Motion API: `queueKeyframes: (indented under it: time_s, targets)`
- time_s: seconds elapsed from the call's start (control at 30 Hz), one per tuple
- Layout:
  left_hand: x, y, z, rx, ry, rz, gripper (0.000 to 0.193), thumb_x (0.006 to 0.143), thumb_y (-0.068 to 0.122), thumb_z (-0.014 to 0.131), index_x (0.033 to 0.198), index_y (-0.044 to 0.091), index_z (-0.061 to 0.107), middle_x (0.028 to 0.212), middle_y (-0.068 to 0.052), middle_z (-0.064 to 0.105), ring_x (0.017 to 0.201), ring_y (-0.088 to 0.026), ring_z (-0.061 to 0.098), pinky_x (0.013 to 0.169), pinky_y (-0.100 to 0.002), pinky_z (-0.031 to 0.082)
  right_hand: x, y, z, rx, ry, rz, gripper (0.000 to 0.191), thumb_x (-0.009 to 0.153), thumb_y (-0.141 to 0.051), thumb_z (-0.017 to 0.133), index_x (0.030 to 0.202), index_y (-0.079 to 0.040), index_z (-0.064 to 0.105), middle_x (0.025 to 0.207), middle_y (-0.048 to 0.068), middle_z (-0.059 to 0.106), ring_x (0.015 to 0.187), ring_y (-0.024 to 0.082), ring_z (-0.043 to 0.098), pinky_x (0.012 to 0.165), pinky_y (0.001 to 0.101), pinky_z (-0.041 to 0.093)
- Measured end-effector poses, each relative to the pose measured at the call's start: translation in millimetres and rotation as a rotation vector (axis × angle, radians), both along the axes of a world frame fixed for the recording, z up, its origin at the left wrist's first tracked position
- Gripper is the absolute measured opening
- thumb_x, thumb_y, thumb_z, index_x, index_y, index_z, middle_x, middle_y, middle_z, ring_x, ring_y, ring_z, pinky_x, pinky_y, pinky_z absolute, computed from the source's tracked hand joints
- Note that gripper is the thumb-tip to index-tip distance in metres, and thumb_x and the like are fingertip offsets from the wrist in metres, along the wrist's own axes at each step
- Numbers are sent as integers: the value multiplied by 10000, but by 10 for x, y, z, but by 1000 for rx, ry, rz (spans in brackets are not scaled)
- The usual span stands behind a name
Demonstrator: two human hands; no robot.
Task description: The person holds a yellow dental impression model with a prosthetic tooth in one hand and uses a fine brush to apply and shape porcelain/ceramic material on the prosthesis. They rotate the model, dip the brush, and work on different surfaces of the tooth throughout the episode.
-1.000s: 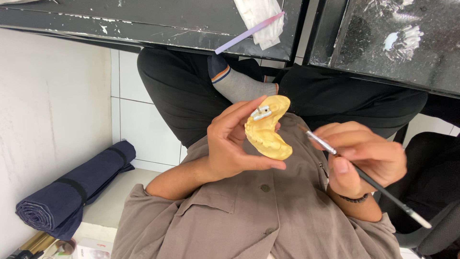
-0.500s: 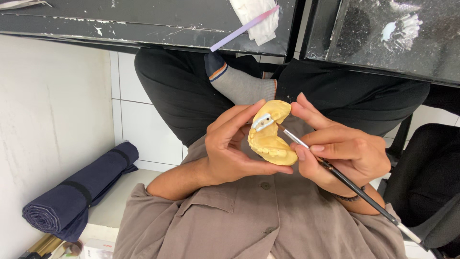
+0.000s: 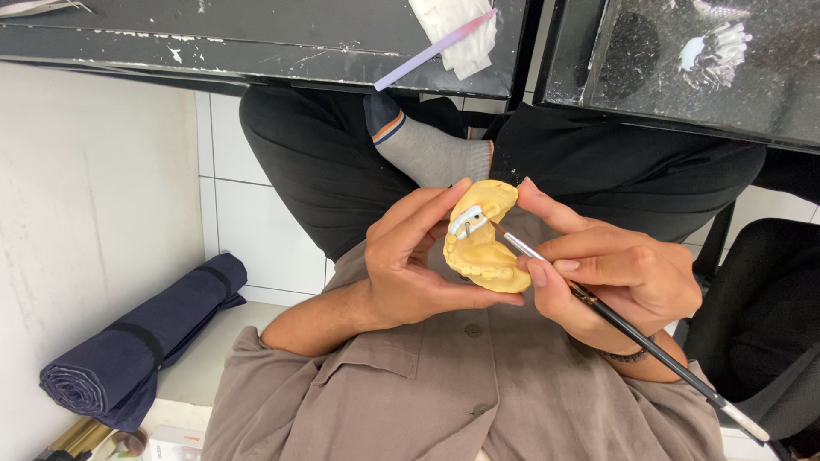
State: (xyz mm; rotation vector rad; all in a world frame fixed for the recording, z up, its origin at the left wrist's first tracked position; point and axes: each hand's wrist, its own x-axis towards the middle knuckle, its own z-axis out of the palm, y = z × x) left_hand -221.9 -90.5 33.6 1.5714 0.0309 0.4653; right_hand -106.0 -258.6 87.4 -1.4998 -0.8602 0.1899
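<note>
A dark, paint-flecked counter (image 3: pixel 256 43) runs along the top of the view, carrying a crumpled white tissue (image 3: pixel 453 30) with a lilac stick (image 3: pixel 431 51) lying across it. Below it, a rolled navy cloth bundle (image 3: pixel 137 341) rests by the white wall, well apart from the hands.

The left hand (image 3: pixel 418 265) cradles a yellow stone dental cast shaped like a horseshoe arch (image 3: pixel 480 248), held in the air above the lap and in front of the brown shirt; thumb underneath, fingers curled behind it, a firm grip closed on the cast. The right hand (image 3: pixel 615 273) pinches a thin black-handled brush with a metal ferrule (image 3: pixel 598 307) like a pen, its grip narrow and closed on the handle, the forefinger touching the cast's upper edge.

The cast shows a row of moulded teeth along its lower edge and a small pale, whitish-grey piece (image 3: pixel 468 220) seated near its top; the brush tip touches just beside that piece.

The likely risk, as I judge it: the cast has no support beneath, so a loosened thumb could drop and chip it, and a heavy stroke might shift the pale piece.
</note>
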Motion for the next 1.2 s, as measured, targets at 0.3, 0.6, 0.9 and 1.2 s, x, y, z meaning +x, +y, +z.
queueKeyframes:
  time_s: [0.3, 0.6, 0.9, 1.2]
  targets:
    - [-2, -5, -15, 0, -14, 7, 987, 735, 204, 1013, 1520, -22, 460, 1369, -149, 606, 1159, -219, 733, 975, -323, 616, -5, 0, 24, -20, 27, 2, 151, 895, 82, 711, 881, 44, 566, 809, 218, 709, 902, 278, 764, 1050, 607, 583]
    - [-3, -6, -14, 15, -11, 14, 988, 732, 202, 1014, 1518, -24, 459, 1365, -153, 606, 1150, -218, 736, 970, -322, 616, -2, -1, 24, -14, 4, 13, 159, 895, 84, 711, 879, 41, 559, 804, 215, 702, 900, 270, 760, 1044, 605, 579]
    - [-27, 0, -12, 35, 3, 28, 976, 732, 194, 1019, 1511, -31, 474, 1340, -148, 624, 1127, -200, 734, 959, -314, 620, -10, 10, 27, -7, -10, 11, 157, 892, 84, 708, 876, 41, 559, 790, 213, 698, 872, 264, 760, 1072, 627, 580]
    - [-22, 1, -11, 49, 8, 36, 977, 727, 203, 1024, 1499, -42, 478, 1334, -154, 621, 1138, -189, 728, 966, -311, 617, 0, 12, 25, -6, 12, 21, 163, 877, 92, 704, 869, 38, 550, 778, 205, 698, 825, 236, 754, 1079, 643, 576]
